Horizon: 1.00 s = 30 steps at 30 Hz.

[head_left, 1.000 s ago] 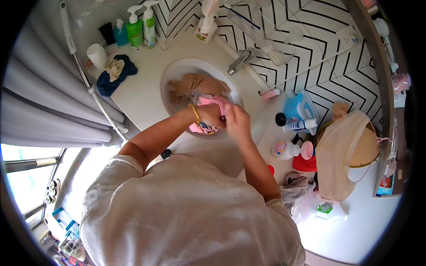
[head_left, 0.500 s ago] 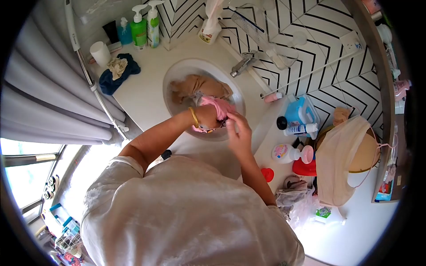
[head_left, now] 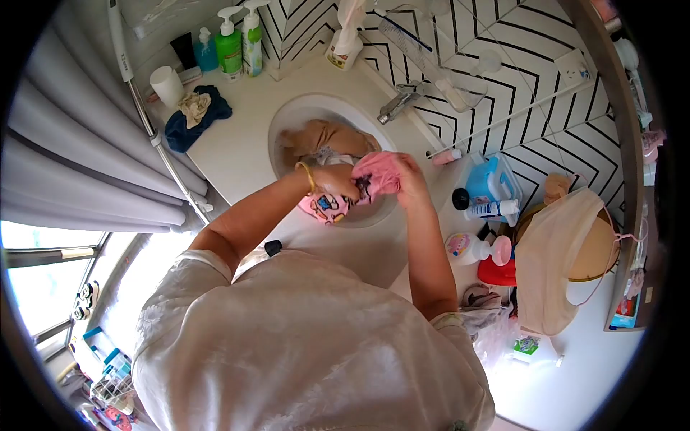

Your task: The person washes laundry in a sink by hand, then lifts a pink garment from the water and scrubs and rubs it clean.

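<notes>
A pink garment [head_left: 378, 171] with a dark-outlined cartoon print is stretched between my two hands over the wash basin [head_left: 276, 128]. My left hand [head_left: 335, 181], a yellow bangle at its wrist, is closed on the bunched middle, and the printed part hangs below it by the near rim. On the right, my right hand [head_left: 411, 181] pinches the garment's plain pink end. Brown cloth [head_left: 327, 136] lies in the water inside the basin, with some whitish fabric and suds beside it. Part of the left fingers is hidden by the fabric.
Behind the basin stands the faucet [head_left: 399, 102]. Pump bottles [head_left: 228, 50], a white cup [head_left: 167, 86] and a dark blue cloth [head_left: 194, 129] are at the far left. To the right are a blue container [head_left: 486, 179], a white bottle [head_left: 463, 246] and a draped beige cloth [head_left: 550, 266].
My right hand has moved right and slightly up, pulling the pink end out. More of the printed part now shows below my left hand. The view has shifted slightly.
</notes>
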Each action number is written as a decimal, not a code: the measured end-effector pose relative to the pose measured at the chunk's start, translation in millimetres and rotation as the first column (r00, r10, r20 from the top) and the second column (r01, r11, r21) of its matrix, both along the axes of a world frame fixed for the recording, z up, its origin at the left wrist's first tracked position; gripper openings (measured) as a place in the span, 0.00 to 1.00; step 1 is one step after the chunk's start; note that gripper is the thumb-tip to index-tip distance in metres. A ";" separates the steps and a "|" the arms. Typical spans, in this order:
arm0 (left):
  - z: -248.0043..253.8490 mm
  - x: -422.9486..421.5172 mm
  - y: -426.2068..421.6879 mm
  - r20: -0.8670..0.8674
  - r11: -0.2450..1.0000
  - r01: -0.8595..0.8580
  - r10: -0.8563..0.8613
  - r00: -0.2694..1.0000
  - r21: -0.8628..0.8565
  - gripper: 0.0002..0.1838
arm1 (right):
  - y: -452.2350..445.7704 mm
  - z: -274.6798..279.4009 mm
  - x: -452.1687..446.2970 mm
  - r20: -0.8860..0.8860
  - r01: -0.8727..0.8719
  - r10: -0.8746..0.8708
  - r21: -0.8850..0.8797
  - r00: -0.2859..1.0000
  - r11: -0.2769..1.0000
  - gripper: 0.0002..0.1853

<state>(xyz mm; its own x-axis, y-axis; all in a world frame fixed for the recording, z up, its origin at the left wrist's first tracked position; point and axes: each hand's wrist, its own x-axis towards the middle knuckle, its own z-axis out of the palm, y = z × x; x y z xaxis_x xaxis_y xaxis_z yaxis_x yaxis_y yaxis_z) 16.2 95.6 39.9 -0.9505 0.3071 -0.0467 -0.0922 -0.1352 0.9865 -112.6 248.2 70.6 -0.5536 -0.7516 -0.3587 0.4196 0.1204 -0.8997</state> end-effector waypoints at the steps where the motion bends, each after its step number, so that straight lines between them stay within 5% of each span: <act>1: 3.9 4.3 -6.5 0.223 0.996 -0.040 0.022 0.975 0.074 0.17 | -0.9 1.3 2.4 -0.083 0.101 -0.103 -0.032 0.991 0.994 0.10; 2: -3.6 3.5 -9.5 0.056 0.981 -0.069 0.060 0.997 0.178 0.21 | -2.2 2.0 8.6 -0.161 0.196 -0.205 -0.073 0.965 0.978 0.09; 3: -6.6 6.3 -11.3 0.162 0.939 -0.169 0.124 0.979 0.300 0.26 | -3.2 0.9 16.6 -0.232 0.286 -0.307 -0.122 0.923 0.950 0.09; 4: -9.3 11.0 -10.7 0.276 0.872 -0.274 0.169 0.946 0.405 0.31 | -1.9 -12.4 23.7 -0.544 0.228 -0.185 0.013 0.818 0.973 0.09; 5: -12.8 12.6 -9.7 0.392 0.784 -0.382 0.193 0.900 0.490 0.37 | -5.9 -30.0 38.6 -0.658 0.212 -0.174 -0.023 0.732 0.977 0.08; 9: -63.4 -13.2 -5.0 0.257 0.594 -0.349 0.236 0.937 0.725 0.32 | -42.9 -4.5 105.4 -0.982 0.177 -0.177 -0.187 -0.070 0.966 0.06; 10: -57.0 -9.6 -2.2 0.037 0.788 -0.337 0.373 0.927 0.515 0.25 | -50.0 -3.0 107.5 -0.972 0.224 -0.114 -0.161 -0.206 0.961 0.06; 11: -50.1 -5.8 0.5 -0.191 0.872 -0.417 0.469 0.862 0.256 0.19 | -51.7 -19.2 92.5 -0.990 0.309 -0.069 -0.105 -0.127 0.945 0.06; 12: -48.1 -6.6 10.9 -0.053 0.844 -0.524 0.532 0.845 0.120 0.17 | -53.5 -35.5 77.5 -0.999 0.388 -0.024 -0.040 -0.046 0.921 0.07; 13: -45.7 -8.4 19.6 0.068 0.798 -0.602 0.603 0.795 -0.029 0.16 | -55.1 -23.0 52.7 -0.940 0.443 -0.053 0.110 0.338 0.890 0.09; 15: -38.5 -6.7 28.7 -0.124 0.761 -0.624 0.612 0.781 -0.177 0.16 | -57.1 0.4 17.4 -0.419 0.361 -0.179 0.411 0.890 0.837 0.12; 18: -9.1 -7.4 26.0 -0.084 0.634 -0.756 0.755 0.651 -0.162 0.17 | -59.3 -22.9 32.9 -0.407 0.299 -0.314 -0.102 0.858 0.949 0.13; 19: -7.4 -8.6 18.5 0.019 0.628 -0.778 0.778 0.628 -0.033 0.17 | -57.2 -33.1 40.7 -0.707 0.388 -0.328 -0.081 0.627 0.918 0.11; 22: -27.1 -16.5 1.6 0.383 0.488 -0.766 0.671 0.635 0.418 0.16 | -54.1 -16.5 90.6 -0.939 0.310 -0.208 -0.119 0.273 0.943 0.12; 23: -55.0 -22.1 5.0 -0.053 0.637 -0.768 0.771 0.635 0.061 0.16 | -56.7 -10.6 101.4 -0.978 0.239 -0.179 -0.150 0.107 0.959 0.12; 24: -82.4 -27.3 9.5 -0.474 0.566 -0.762 0.602 0.643 -0.315 0.16 | -54.8 -14.5 92.5 -0.997 0.307 -0.071 -0.063 0.016 0.950 0.11; 25: -93.9 -31.0 11.6 -0.734 0.292 -0.763 0.226 0.641 -0.577 0.16 | -53.8 -20.8 69.9 -0.960 0.369 -0.115 -0.013 0.256 0.929 0.11; 26: -80.9 -33.7 22.2 -0.746 0.318 -0.898 0.507 0.432 -0.304 0.17 | -52.3 -28.4 42.1 -0.861 0.414 -0.169 0.052 0.479 0.909 0.12; 27: -56.0 -26.8 22.5 -0.502 0.534 -0.785 0.608 0.615 -0.314 0.17 | -49.4 -31.1 24.9 -0.706 0.443 -0.231 0.129 0.670 0.887 0.12; 29: 2.6 -11.1 15.9 0.073 0.853 -0.511 0.519 0.851 -0.106 0.17 | -49.5 -13.6 13.1 -0.269 0.326 -0.300 0.055 0.915 0.944 0.12; 30: 10.9 -11.5 11.2 0.107 0.882 -0.460 0.469 0.877 -0.101 0.18 | -48.9 -5.5 11.6 -0.021 0.278 -0.278 0.000 0.960 0.961 0.12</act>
<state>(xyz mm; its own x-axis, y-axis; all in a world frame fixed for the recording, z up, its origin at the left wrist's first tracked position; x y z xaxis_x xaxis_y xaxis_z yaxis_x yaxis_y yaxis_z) 4.8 106.9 50.8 -0.9679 -0.1767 -0.1789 -0.1584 -0.1238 0.9796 -100.9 199.4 65.1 -0.7475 -0.5661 -0.3476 0.4188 0.0046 -0.9081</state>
